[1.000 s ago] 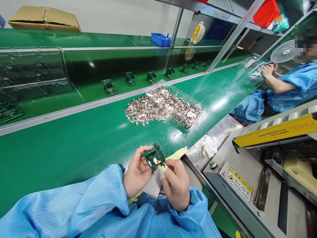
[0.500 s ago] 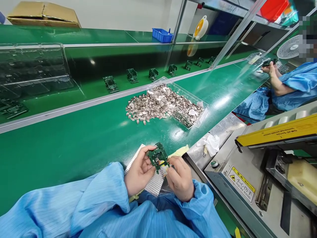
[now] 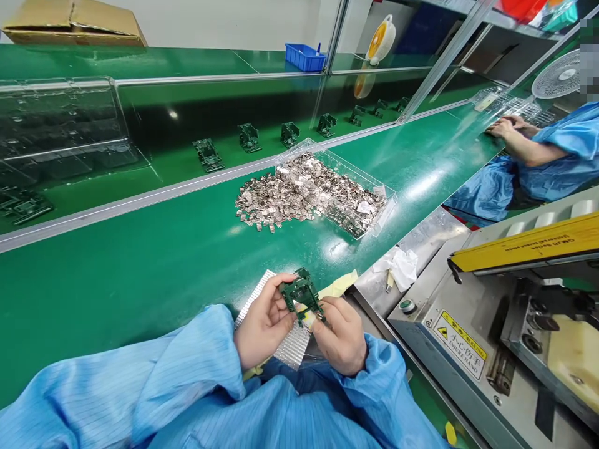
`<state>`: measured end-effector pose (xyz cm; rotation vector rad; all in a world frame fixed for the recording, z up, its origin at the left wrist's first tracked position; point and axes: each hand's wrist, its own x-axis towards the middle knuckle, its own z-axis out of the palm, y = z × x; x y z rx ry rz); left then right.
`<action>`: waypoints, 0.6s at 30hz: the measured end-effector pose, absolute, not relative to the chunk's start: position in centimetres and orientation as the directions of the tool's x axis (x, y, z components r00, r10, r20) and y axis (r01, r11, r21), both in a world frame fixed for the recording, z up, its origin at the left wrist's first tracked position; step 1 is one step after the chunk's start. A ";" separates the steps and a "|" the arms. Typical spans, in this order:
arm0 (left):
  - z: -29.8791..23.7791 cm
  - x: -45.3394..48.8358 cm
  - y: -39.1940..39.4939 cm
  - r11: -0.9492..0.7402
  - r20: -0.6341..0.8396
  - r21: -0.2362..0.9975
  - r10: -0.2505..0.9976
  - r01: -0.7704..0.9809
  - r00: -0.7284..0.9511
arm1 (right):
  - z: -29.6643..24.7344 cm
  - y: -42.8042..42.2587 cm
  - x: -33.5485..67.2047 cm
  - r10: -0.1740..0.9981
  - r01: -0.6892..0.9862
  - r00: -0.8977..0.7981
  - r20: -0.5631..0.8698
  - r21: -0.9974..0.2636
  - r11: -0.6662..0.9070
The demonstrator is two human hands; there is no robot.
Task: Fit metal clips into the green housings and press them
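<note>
Close to my body, a green circuit board assembly point(image 3: 302, 288) is held between both hands. My left hand point(image 3: 262, 324) pinches its left edge between thumb and fingers. My right hand point(image 3: 340, 333) is closed on its lower right edge, with the thumb near a small white and yellow patch at the board. Whether that patch belongs to the board or lies behind it, I cannot tell. Under my hands lies a sheet point(image 3: 292, 351) covered in rows of small silvery pieces. Some pale yellow material point(image 3: 340, 284) sticks out behind my right hand.
Small metal parts point(image 3: 271, 202) spill from a tipped clear plastic box point(image 3: 381, 212). Several green boards point(image 3: 249, 137) stand along the back strip. At right are a machine point(image 3: 440, 337) with a warning label and a white cloth point(image 3: 403, 269). A co-worker's hands point(image 3: 508, 126) are beyond.
The board has tilted slightly in my hands, and my right thumb has shifted along its lower edge. The co-worker's hands have lowered toward the table. The whole view has shifted a little.
</note>
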<state>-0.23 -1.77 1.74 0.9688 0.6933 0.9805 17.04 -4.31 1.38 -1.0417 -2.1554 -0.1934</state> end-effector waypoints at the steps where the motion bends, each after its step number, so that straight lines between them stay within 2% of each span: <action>1: 1.8 -0.2 -1.8 0.224 -0.063 0.906 0.910 -0.360 0.409 | 1.5 -4.2 17.1 0.622 0.731 -0.425 0.657 -0.157 0.664; 18: 1.6 -0.3 -1.5 0.187 -0.007 0.905 0.905 -0.382 0.425 | 0.2 -4.4 17.3 0.605 0.717 -0.353 0.714 -0.209 0.665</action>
